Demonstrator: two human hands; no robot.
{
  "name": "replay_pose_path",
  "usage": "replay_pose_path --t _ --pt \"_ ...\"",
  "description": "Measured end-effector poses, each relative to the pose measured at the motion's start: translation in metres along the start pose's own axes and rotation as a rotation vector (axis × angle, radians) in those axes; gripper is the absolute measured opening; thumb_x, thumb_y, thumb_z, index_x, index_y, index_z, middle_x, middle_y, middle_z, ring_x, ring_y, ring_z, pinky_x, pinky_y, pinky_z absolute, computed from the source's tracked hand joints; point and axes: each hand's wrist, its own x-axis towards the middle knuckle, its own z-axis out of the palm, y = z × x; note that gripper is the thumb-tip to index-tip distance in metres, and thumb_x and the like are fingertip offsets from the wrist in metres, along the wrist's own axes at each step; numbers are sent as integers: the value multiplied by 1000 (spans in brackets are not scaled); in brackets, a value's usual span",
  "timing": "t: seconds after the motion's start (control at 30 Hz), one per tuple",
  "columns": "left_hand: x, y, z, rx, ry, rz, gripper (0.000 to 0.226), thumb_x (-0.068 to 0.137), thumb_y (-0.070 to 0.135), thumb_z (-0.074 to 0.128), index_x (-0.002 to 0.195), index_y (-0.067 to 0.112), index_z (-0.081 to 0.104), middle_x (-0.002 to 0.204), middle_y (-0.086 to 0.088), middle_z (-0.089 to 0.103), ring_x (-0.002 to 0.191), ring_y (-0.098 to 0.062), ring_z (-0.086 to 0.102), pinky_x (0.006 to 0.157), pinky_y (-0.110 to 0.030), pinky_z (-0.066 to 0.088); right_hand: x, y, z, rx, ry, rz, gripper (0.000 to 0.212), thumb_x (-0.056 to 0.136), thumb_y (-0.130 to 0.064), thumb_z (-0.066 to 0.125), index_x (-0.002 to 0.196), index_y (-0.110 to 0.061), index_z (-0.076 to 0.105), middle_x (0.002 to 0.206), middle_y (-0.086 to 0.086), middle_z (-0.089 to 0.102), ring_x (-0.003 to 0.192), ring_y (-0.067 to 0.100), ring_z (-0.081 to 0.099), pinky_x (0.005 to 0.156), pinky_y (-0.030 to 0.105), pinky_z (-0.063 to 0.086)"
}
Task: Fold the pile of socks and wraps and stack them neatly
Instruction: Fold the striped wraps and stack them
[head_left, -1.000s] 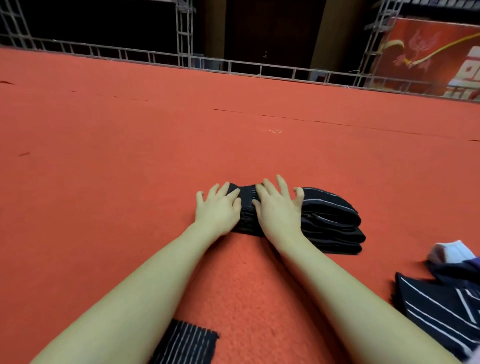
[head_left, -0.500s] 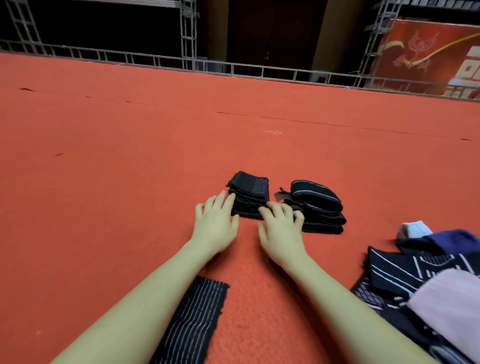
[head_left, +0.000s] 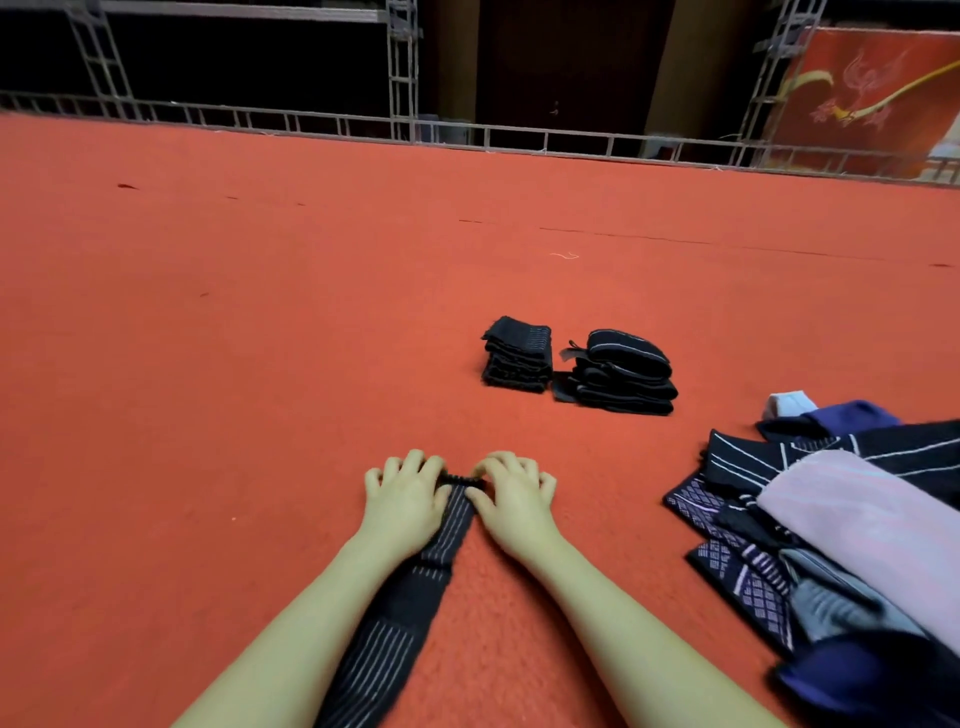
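Fingers of the left hand (head_left: 402, 501) and the right hand (head_left: 514, 499) are curled on the far end of a long black wrap (head_left: 415, 582) (striped), laid flat on the red carpet (head_left: 234, 364).

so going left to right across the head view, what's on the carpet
left hand → black striped wrap gripped at its far end → right hand → stack of folded wraps → stack of folded socks → unfolded pile at the right edge

red carpet (head_left: 260, 338), metal railing (head_left: 519, 136), red banner (head_left: 872, 98)
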Motion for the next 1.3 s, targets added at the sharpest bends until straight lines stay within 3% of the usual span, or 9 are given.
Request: replay_pose_path --t 0.13,0.3,0.47,0.63,0.87,1.07,1.3 --pt "-5 0 -9 -77 36 -21 24 102 37 33 118 25 48 119 3 44 111 -21 41 92 -36 25 -7 -7 -4 73 41 0 10 97 -26 47 100 -24 57 107 -14 58 111 12 41 76 30 11" --pt "-16 10 -17 -216 182 42 21 102 34 35 113 24 50 107 6 52 106 -19 47 89 -34 22 -16 -4 -16 92 85 -41 15 97 -33 48 107 -31 59 99 -19 58 103 7 43 78 29 10" --pt "-20 27 -33 -313 216 40 34 99 30 44 132 21 41 111 4 55 111 -20 45 91 -32 20 -19 9 -45 98 310 -36 12 95 -28 54 96 -28 66 97 -15 58 98 10 44 79 28 11" --pt "-23 49 -33 -340 215 63 17 99 32 45 104 20 56 84 12 50 101 -17 46 83 -29 18 -23 40 -88 97 441 55 12 95 -24 56 97 -23 68 95 -14 48 95 9 40 78 27 11" --pt "-13 111 -25 -303 293 114 14 101 28 39 105 19 49 101 5 49 96 -20 43 78 -32 19 -43 82 -123 -109 564 90 8 88 -15 63 88 -20 69 85 -5 64 84 23 55 70 29 9" --pt "14 180 -27 -327 351 206 18 101 26 39 111 18 52 104 1 53 99 -23 44 79 -34 21 -58 120 -157 -192 723 187 12 86 -16 54 84 -17 66 81 -2 63 79 27 55 74 34 17" --pt "44 244 -18 -298 301 278 23 102 28 38 119 20 50 113 0 53 107 -23 43 90 -36 25 -60 157 -183 -230 895 226 13 82 -15 51 81 -16 64 78 -4 61 74 24 53 72 30 14"
